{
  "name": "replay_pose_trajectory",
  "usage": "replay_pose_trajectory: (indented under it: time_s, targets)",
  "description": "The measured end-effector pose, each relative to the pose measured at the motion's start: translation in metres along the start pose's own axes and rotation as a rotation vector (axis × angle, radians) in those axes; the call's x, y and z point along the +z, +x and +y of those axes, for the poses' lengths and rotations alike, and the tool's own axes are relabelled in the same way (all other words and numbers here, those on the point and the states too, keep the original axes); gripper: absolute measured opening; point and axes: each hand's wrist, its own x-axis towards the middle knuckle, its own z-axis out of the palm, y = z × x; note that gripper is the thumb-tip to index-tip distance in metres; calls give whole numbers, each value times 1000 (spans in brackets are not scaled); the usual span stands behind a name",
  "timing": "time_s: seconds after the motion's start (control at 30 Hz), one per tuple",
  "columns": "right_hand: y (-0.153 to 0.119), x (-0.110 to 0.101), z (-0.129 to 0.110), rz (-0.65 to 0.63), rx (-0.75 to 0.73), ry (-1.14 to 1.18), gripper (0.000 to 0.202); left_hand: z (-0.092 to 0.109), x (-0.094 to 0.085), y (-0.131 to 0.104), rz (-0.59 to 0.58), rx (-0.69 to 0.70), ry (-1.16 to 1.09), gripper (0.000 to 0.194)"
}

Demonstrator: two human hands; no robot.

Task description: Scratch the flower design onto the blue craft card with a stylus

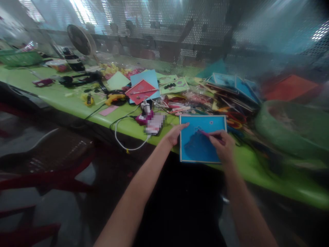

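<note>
A blue panel with a pale thin frame (190, 151) lies at the table's front edge, partly over it. My left hand (176, 134) grips its left side, the thumb on top. In my right hand (223, 145) is a purple pen-like tool (205, 133), pinched in the fingers, its tip near a small pale flower-like outline on the panel. A smaller pale mark sits near the panel's upper right. A dark shadow covers the panel's middle.
Left of the panel lie a phone (155, 123), a purple power adapter (141, 119) and cables. Behind are a red card (140, 90), blue panels (223, 81) and mixed supplies. A green basin (290, 137) stands right, a fan (81, 39) back left.
</note>
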Motion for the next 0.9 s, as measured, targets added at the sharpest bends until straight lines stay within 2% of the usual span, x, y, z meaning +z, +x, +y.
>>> replay_pose_trajectory:
  time_s: [0.3,0.57,0.9]
  targets:
    - [-1,2,2,12,-3,-5,14,-1,-2,3,0,14,1,24]
    - [1,2,4,-26,-12,-17,17,-2,-4,3,12,30,7,21]
    - [1,3,7,-76,-15,-20,18,-3,-5,4,-3,-18,-4,31]
